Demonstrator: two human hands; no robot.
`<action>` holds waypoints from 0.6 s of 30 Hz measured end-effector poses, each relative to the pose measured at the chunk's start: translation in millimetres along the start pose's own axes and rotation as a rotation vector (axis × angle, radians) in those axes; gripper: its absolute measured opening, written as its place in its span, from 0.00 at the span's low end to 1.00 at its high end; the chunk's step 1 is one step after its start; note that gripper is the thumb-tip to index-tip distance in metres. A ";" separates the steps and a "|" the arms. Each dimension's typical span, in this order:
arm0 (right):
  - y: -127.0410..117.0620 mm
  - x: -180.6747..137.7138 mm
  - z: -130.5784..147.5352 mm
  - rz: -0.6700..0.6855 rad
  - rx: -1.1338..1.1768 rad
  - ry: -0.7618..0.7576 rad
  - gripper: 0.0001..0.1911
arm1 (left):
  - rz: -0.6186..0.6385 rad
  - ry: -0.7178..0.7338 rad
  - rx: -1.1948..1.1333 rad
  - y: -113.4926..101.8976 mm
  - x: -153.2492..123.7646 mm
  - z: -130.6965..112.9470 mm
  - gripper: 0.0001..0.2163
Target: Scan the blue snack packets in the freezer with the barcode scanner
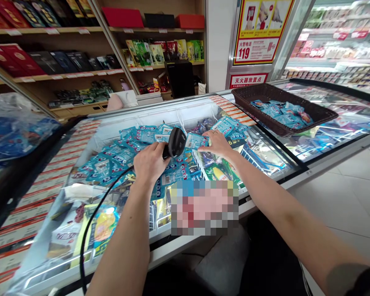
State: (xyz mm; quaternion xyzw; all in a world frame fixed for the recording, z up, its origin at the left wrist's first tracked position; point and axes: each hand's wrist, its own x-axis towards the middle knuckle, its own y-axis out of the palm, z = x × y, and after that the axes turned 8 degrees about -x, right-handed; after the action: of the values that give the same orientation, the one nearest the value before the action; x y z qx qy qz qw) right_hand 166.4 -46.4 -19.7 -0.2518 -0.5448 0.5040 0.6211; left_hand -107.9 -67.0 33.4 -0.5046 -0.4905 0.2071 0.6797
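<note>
My left hand (150, 161) is closed round the handle of a black barcode scanner (174, 142), whose cable (91, 222) trails down toward me. The scanner's head points at a small light-blue packet (195, 140) that my right hand (217, 142) grips by its edge. Both hands hover over an open chest freezer (185, 117) filled with several of the same blue packets (126, 152).
A dark wicker basket (267, 119) with more blue packets rests on the freezer's glass lid at the right. A bag of blue packets (9, 131) lies at far left. Wooden shelves (80, 74) of boxed goods stand behind. A tiled floor (354, 185) lies to the right.
</note>
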 end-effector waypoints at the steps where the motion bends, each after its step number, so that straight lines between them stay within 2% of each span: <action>1: -0.2 0.0 -0.4 -0.012 0.048 0.024 0.35 | 0.004 0.002 0.003 -0.4 0.0 -0.3 0.16; 5: -3.0 -0.7 -0.8 -0.029 0.227 0.134 0.32 | 0.009 0.014 0.010 -0.9 0.1 -0.7 0.15; 9: -5.5 -0.1 -2.3 -0.102 0.323 0.160 0.28 | 0.004 0.027 0.006 0.2 0.1 -1.0 0.15; 18: 6.4 6.4 -15.9 -0.122 0.350 0.185 0.26 | 0.012 0.080 0.000 0.1 0.1 -4.2 0.14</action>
State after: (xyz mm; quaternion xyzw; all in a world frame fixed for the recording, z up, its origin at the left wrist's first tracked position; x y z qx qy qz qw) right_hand 178.3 -34.5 -27.0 -0.1521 -0.4037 0.5272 0.7321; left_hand -104.2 -69.0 33.4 -0.5154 -0.4597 0.1908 0.6976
